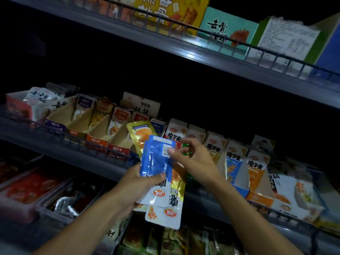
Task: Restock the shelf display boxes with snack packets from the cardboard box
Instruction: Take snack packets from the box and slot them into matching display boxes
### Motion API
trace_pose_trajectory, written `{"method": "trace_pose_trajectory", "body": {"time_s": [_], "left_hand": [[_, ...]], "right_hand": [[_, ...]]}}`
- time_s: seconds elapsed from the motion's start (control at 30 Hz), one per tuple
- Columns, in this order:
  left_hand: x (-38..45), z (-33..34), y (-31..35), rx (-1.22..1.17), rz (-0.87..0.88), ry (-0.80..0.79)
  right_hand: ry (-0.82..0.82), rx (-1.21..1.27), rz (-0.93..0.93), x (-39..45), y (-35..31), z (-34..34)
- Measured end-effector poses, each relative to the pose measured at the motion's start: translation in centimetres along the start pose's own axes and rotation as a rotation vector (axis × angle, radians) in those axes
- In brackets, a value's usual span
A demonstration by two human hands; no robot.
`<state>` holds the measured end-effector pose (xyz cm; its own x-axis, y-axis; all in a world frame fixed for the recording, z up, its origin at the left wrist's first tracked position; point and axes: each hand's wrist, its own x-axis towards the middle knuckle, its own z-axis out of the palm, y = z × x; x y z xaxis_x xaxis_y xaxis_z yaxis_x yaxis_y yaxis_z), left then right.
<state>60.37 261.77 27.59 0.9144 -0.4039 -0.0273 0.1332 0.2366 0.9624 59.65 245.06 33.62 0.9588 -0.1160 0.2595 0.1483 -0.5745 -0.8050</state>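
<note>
Head view: left hand (139, 183) grips packet fan (161, 181) low, long axes upright. Right hand (191, 159) pinches blue packet (156, 159) top edge, nearer display boxes (237, 162) just right, beyond.

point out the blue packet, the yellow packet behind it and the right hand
blue packet (156, 159): head view, middle of its face
yellow packet (140, 132): head view, upper printed part
right hand (191, 159): head view, back of hand

Two hands (139, 183) – one fanned bunch of snack packets (158, 162); three shelf tiers (184, 50) – display boxes too many to count.
</note>
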Motion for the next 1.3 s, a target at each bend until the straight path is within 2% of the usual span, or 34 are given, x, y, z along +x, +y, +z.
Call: {"method": "trace_pose_trajectory", "body": {"time_s": [0.17, 0.4, 0.57, 0.7, 0.83, 0.93, 1.17, 1.3], "left_hand": [[-1.3, -0.2, 0.0, 0.023, 0.001, -0.064], [-2.5, -0.8, 0.4, 0.063, 0.008, -0.116], [-3.0, -1.2, 0.9, 0.126, -0.006, -0.188], [-3.3, -1.5, 1.1, 0.106, -0.036, -0.257], [-3.5, -2.1, 0.9, 0.096, -0.063, -0.214], [-3.5, -2.7, 1.2, 0.154, -0.056, -0.174], [-3.8, -3.9, 2.4, 0.305, -0.058, -0.197], [-3.8, -4.6, 2.5, 0.315, -0.001, -0.17]], "right_hand": [[-0.112, 0.042, 0.068, -0.6, -0.6, 0.4], [0.08, 0.242, 0.087, -1.3, -0.2, 0.7], [0.008, 0.318, 0.087, -1.7, -0.5, 0.0], [0.068, 0.418, 0.125, -1.6, -0.4, 0.7], [0.157, 0.562, 0.206, -1.5, -0.4, 0.8], [0.158, 0.586, 0.253, -1.5, -0.7, 0.4], [-0.124, 0.743, 0.371, -2.3, -1.3, 1.3], [0.011, 0.73, 0.328, -2.1, -0.5, 3.2]]}}
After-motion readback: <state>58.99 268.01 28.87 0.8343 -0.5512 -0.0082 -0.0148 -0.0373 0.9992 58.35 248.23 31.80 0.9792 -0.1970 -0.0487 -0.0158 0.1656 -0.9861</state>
